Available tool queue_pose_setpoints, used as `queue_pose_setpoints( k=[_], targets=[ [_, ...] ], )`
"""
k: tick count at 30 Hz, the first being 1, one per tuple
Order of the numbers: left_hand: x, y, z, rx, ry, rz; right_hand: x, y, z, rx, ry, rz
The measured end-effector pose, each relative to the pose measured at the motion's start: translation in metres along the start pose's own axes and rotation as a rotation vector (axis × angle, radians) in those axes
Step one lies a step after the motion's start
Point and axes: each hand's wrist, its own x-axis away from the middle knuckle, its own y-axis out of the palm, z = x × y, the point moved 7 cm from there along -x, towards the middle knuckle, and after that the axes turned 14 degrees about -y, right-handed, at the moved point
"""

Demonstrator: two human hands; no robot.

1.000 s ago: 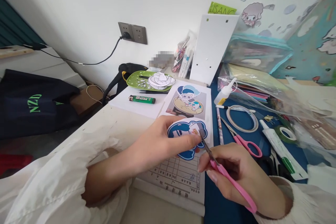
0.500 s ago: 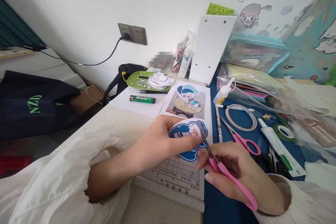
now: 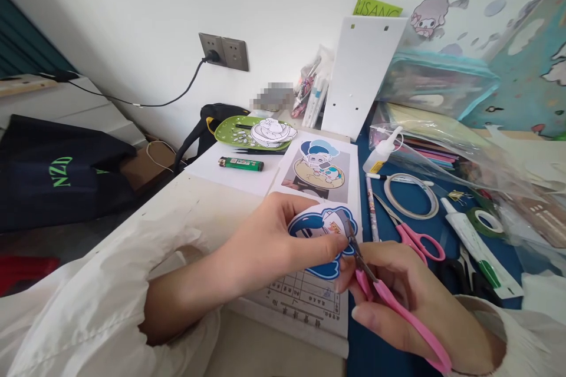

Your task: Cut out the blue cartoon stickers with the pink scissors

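Pinched between the thumb and fingers of my left hand (image 3: pixel 283 241) is a blue and white paper cutout (image 3: pixel 321 270) with a printed figure. My right hand (image 3: pixel 398 291) is wrapped round the handles of pink-handled scissors (image 3: pixel 409 318). The blades point up and to the left and lie against the cutout's right edge, just beside my left thumb tip. Whether the blades are parted is too small to tell. Under both hands lies a printed form sheet (image 3: pixel 305 306), and behind them a sheet with a coloured picture (image 3: pixel 318 174).
A green lighter (image 3: pixel 241 164) and a green tray (image 3: pixel 230 132) stand at the back left. To the right are a glue bottle (image 3: pixel 382 150), second pink scissors (image 3: pixel 420 241), a tape ring (image 3: pixel 411 195), a white tube (image 3: pixel 481 247) and black-handled scissors (image 3: pixel 464 277).
The scissors, the cutout and my right hand have shifted slightly right and down in view. The background has shifted a little too. Both hands keep their holds.
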Motion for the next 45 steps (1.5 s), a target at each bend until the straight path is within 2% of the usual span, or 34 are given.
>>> queue_pose_setpoints(
  k=[8,16,20,27,32,37,45],
  targets=[
    [0.001,0.002,-0.011,-0.013,-0.121,0.020,-0.003,0.004,-0.005,-0.048,0.012,-0.041],
    [0.001,0.003,-0.009,0.041,-0.130,-0.023,-0.001,0.002,-0.004,-0.081,0.023,-0.063],
    [0.001,0.003,-0.009,0.060,-0.167,-0.039,0.001,-0.002,-0.002,-0.089,0.012,-0.033],
    [0.002,0.004,-0.009,0.059,-0.179,-0.052,-0.001,-0.001,-0.005,-0.027,-0.029,-0.048],
    [0.002,0.004,-0.009,0.073,-0.161,-0.055,0.005,-0.010,-0.001,-0.005,-0.146,0.099],
    [0.002,0.003,-0.008,0.053,-0.164,-0.043,0.007,-0.010,0.004,0.066,-0.148,0.093],
    [0.001,0.003,-0.006,0.087,-0.129,-0.055,0.007,-0.010,-0.001,0.090,-0.177,0.158]
  ],
)
